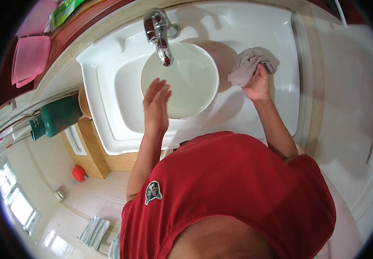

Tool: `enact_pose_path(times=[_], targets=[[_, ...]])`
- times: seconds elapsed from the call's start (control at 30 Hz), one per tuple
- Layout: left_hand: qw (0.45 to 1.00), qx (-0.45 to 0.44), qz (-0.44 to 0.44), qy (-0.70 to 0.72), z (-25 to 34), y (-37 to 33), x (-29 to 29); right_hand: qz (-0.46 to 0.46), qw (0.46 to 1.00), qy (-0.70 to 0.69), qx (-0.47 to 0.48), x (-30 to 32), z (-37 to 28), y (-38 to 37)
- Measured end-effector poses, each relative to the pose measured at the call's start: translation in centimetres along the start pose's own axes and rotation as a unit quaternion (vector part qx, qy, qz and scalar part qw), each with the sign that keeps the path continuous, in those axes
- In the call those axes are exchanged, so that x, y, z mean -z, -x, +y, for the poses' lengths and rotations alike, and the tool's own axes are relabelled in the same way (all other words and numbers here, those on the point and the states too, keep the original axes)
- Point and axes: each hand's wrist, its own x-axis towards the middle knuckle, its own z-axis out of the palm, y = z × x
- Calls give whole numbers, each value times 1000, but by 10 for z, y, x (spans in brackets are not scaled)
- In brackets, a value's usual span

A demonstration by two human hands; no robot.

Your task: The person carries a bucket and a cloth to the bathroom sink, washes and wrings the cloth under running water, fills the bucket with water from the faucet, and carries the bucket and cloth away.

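Note:
A crumpled grey cloth (250, 68) is held in my right hand (257, 85), over the right side of a white sink (259, 118). My left hand (155, 102) is raised at the near left rim of a round white bowl (216, 73), holding nothing, with its fingers stretched out and slightly bent. Clear water (193, 82) fills much of this bowl, which sits in the sink. Above the bowl's far edge hangs the spout of a chrome faucet (158, 34). No running stream shows from it.
Pink plastic containers (31, 58) and a green packet (65, 13) lie on a dark red ledge at the far left. Left of the sink are a green gas cylinder (61, 115) and a red object (79, 173). Striped cloth (94, 232) hangs at lower left.

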Motion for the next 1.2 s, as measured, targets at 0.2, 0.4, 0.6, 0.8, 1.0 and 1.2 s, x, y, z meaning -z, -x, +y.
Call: enact_pose_path(times=[0.2, 0.4, 0.6, 0.8, 1.0, 1.2], targets=[[982, 159, -29, 92, -23, -34, -29, -67, 996, 60, -25, 2, 15, 24], [935, 144, -318, 68, 4, 2, -110, -79, 993, 43, -79, 11, 18, 22], [969, 136, -198, 51, 3, -7, -80, -16, 947, 319, 27, 21, 20, 8], [983, 180, -2, 35, -4, -40, -20, -10, 546, 728, 414, 12, 0, 33], [982, 185, -30, -5, -23, -60, -34, -8, 791, 578, 201, 1, -3, 42], [925, 237, -287, 74, 11, 0, -118, -42, 941, 307, 133, 11, 5, 24]])
